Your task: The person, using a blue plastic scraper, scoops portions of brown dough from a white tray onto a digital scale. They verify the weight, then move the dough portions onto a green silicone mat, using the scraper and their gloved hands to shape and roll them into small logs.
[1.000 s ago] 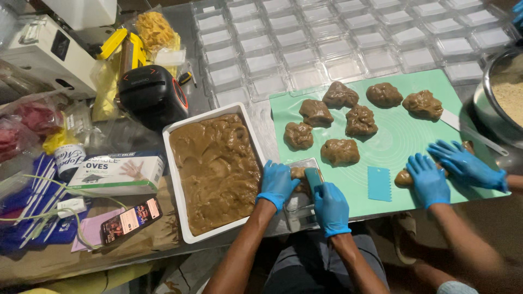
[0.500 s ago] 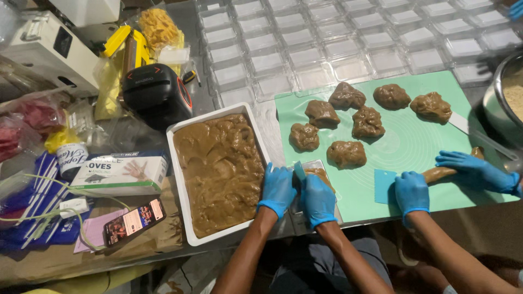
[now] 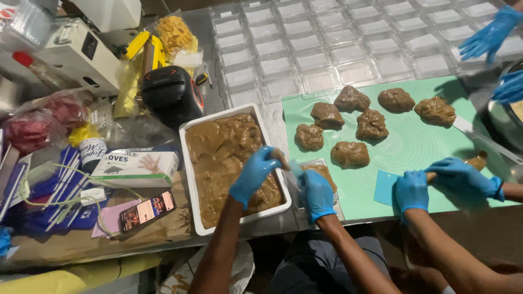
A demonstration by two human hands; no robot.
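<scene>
My left hand (image 3: 253, 174), in a blue glove, hovers over the right side of a white tray (image 3: 190, 163) full of brown paste, its fingers curled around a small lump of that paste. My right hand (image 3: 317, 195), also gloved, grips a pale scraper (image 3: 294, 166) beside a small clear container (image 3: 324, 173) filled with the same paste. Both sit at the table's near edge, by the left corner of a green mat (image 3: 414, 144). Several brown paste lumps (image 3: 350, 154) lie on the mat.
A co-worker's gloved hands (image 3: 441, 182) roll a brown piece on the mat at the right, next to a blue scraper (image 3: 385, 188). Other gloved hands (image 3: 493, 32) work at the top right. Rows of clear containers (image 3: 327, 49) fill the back. A glove box (image 3: 136, 163), phone (image 3: 147, 210) and black device (image 3: 171, 92) lie left.
My left hand has lifted from the table edge onto the tray's right side with paste in its fingers. My right hand stayed by the small container. The co-worker's hands shifted on the mat.
</scene>
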